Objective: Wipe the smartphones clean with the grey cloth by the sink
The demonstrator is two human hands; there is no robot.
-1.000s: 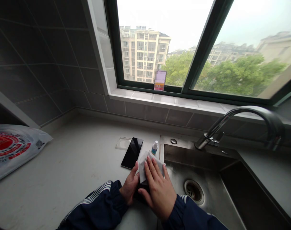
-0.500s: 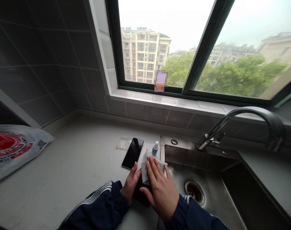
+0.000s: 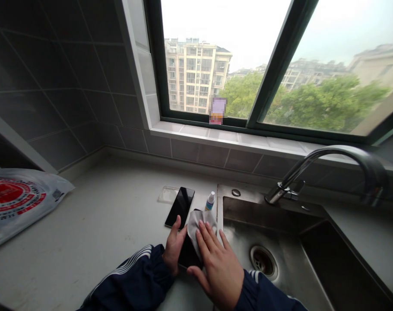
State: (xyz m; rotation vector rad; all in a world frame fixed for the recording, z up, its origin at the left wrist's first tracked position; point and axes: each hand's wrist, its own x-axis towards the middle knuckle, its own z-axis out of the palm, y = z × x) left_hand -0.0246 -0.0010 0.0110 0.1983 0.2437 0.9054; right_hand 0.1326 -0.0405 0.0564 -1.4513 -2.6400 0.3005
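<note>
My left hand (image 3: pixel 174 249) grips the left edge of a black smartphone (image 3: pixel 189 254), thumb up along its side. My right hand (image 3: pixel 217 261) holds a light grey cloth (image 3: pixel 196 222) against the phone's face, its long fingers stretched over it. The cloth covers the upper part of that phone. Just beyond my left hand a second black smartphone (image 3: pixel 180 207) lies on the counter, partly over a clear phone case (image 3: pixel 168 194). A small white spray bottle (image 3: pixel 210 201) with a blue label stands behind the cloth, its base hidden.
To the right is a steel sink (image 3: pixel 242 233) with a drain (image 3: pixel 264 261) and a curved faucet (image 3: pixel 313 156). A printed plastic bag (image 3: pixel 24 198) rests on the counter (image 3: pixel 112 203) at the left. Behind runs a window sill (image 3: pixel 222 134).
The cloth has shifted slightly left and lies flatter under my right fingers. More of the held phone's dark face shows below it. My left hand has stayed nearly in place.
</note>
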